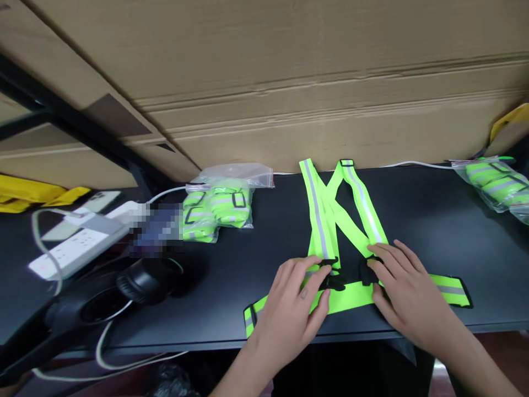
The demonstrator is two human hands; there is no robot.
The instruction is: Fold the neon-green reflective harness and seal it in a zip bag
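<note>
A neon green reflective strap vest (pixel 330 220) lies spread flat on the black table (pixel 433 220), its shoulder straps crossing toward the back. Its waist band runs left to right near the front edge. My left hand (pixel 295 306) pinches the left half of the black plastic buckle (pixel 334 278) between thumb and fingers. My right hand (pixel 407 289) rests on the band with its fingers closed around the right half of the buckle. The two halves sit close together at the middle of the band.
A clear bag of folded green vests (pixel 219 207) lies at the left, another bag (pixel 496 184) at the far right. A white power strip (pixel 78 242) with cables and black headphones (pixel 124 286) occupy the left end. Cardboard sheets (pixel 289 82) lean behind.
</note>
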